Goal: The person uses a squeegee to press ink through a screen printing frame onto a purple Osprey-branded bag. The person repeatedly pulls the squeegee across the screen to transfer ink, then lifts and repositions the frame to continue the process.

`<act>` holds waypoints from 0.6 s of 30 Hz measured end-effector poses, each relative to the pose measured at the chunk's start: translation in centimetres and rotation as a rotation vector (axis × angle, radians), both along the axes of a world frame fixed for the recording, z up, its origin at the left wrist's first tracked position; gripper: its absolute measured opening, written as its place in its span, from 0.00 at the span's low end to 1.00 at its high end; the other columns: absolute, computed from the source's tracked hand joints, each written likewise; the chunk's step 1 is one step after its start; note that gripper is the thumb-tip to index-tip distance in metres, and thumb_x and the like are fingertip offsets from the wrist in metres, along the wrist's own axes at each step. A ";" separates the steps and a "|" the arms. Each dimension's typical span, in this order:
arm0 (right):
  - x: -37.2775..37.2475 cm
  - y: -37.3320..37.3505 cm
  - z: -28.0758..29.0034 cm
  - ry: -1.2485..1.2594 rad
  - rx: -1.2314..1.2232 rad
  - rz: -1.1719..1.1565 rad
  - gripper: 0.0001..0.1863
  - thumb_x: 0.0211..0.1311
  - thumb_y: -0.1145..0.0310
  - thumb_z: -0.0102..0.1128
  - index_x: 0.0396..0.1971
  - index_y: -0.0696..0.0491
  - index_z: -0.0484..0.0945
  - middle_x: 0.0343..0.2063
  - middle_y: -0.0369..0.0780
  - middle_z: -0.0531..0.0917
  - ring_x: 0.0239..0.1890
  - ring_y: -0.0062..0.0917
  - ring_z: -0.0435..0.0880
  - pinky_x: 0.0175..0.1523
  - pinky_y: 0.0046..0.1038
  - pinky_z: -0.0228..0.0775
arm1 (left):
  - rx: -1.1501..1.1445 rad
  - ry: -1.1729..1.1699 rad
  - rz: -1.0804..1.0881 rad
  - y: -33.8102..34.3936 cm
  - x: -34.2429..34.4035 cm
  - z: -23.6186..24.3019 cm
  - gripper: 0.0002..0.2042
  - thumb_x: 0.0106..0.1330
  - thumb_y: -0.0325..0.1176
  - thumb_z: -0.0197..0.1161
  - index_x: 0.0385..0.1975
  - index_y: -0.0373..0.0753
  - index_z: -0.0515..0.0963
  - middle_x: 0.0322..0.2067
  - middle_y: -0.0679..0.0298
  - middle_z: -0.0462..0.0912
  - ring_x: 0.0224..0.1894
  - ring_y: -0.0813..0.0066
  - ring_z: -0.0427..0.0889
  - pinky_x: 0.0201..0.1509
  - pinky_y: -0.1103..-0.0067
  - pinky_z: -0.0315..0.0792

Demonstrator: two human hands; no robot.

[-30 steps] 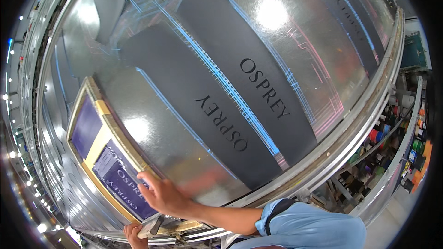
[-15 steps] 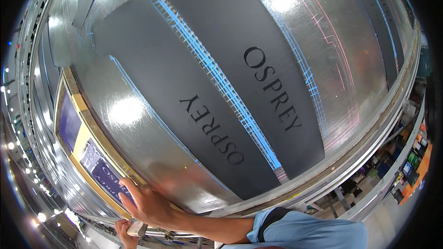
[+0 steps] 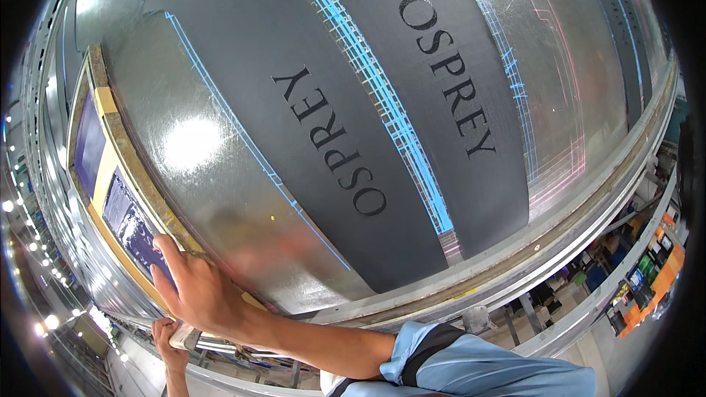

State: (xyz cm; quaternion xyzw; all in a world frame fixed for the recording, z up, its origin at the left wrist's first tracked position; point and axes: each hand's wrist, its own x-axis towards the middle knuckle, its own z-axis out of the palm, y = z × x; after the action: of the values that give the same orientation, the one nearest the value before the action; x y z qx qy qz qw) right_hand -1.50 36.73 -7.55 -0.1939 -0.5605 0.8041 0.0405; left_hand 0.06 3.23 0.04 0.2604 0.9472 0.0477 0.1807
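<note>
A screen-printing frame (image 3: 151,187) with yellow-masked mesh and dark purple windows lies at the left of a long shiny table. My left hand (image 3: 170,345) is closed round the pale block at its near end. Over the nearer purple window (image 3: 121,202), my right hand (image 3: 202,290) is bent, index finger and thumb curled down to the mesh. Whatever it grips is hidden beneath the palm. Wet-looking dark smears lie just beyond its fingertips. To the right, two dark grey panels (image 3: 243,51) (image 3: 412,66) lie flat, each with glossy black lettering.
Blue tape or paint lines (image 3: 368,77) run between and beside the panels. Red and pink marked lines (image 3: 562,44) are further right. A metal rail (image 3: 500,276) edges the table's near side. Below it, a shelf with assorted containers (image 3: 643,279) stands at the lower right.
The view has shifted, so panels and frame sit higher and further left. Both hands stay at the frame. Dark smears now cover more of the nearer window, where lettering showed before.
</note>
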 end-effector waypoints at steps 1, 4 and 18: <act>0.0 -0.1 0.0 -0.006 0.002 0.012 0.19 0.69 0.72 0.60 0.55 0.63 0.69 0.21 0.55 0.83 0.23 0.48 0.86 0.27 0.43 0.75 | -0.011 -0.012 0.005 0.1 0.0 0.0 0.11 0.53 0.28 0.70 0.33 0.34 0.76 0.35 0.53 0.78 0.39 0.53 0.75 0.45 0.65 0.69; -0.1 -0.3 -0.3 -0.010 0.031 0.009 0.19 0.69 0.72 0.59 0.55 0.63 0.68 0.23 0.56 0.83 0.25 0.48 0.87 0.29 0.44 0.77 | -0.004 -0.011 0.009 0.3 -0.1 0.0 0.11 0.54 0.29 0.69 0.33 0.33 0.76 0.35 0.53 0.78 0.39 0.53 0.76 0.46 0.65 0.69; 0.3 0.2 0.1 -0.021 0.011 0.053 0.23 0.70 0.68 0.58 0.58 0.63 0.64 0.17 0.55 0.80 0.24 0.55 0.84 0.29 0.48 0.74 | 0.110 0.031 -0.052 0.0 -0.1 -0.2 0.14 0.42 0.21 0.66 0.32 0.35 0.76 0.35 0.55 0.79 0.39 0.53 0.75 0.47 0.64 0.67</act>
State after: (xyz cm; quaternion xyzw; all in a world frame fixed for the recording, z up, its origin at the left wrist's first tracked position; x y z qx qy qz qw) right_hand -1.23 36.91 -7.47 -0.1873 -0.5703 0.7997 0.0145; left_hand -0.08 3.24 -0.13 0.2952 0.9388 0.0908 0.1527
